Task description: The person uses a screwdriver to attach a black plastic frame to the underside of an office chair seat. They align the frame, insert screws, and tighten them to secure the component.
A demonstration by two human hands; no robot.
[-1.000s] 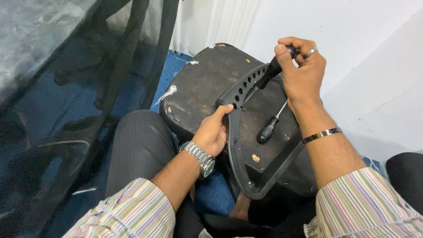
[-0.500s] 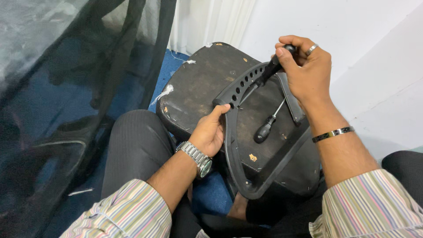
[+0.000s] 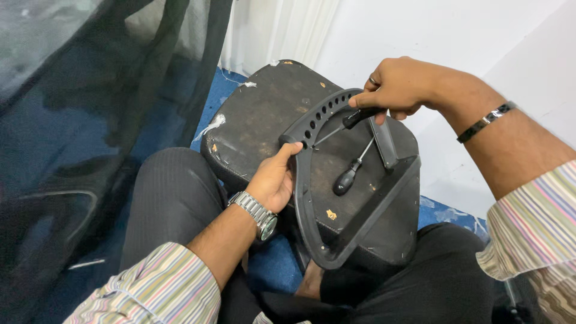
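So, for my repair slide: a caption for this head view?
Left hand steadies a black plastic frame on an upturned seat base; right hand grips a screwdriver.

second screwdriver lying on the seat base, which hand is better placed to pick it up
Probably the left hand: it only steadies the black frame, while the right hand already grips a screwdriver. The loose screwdriver lies between them.

A spare screwdriver [image 3: 351,173] lies on the seat underside [image 3: 264,120], inside the frame [image 3: 306,198].

Right hand [image 3: 403,87] hides most of the screwdriver [image 3: 351,120] handle; tip lost against the armrest frame [image 3: 312,198]. Left hand [image 3: 273,180] palm hidden behind the frame edge. Chair seat [image 3: 270,114] lower part covered by legs. Both sleeves cut off at picture edges.
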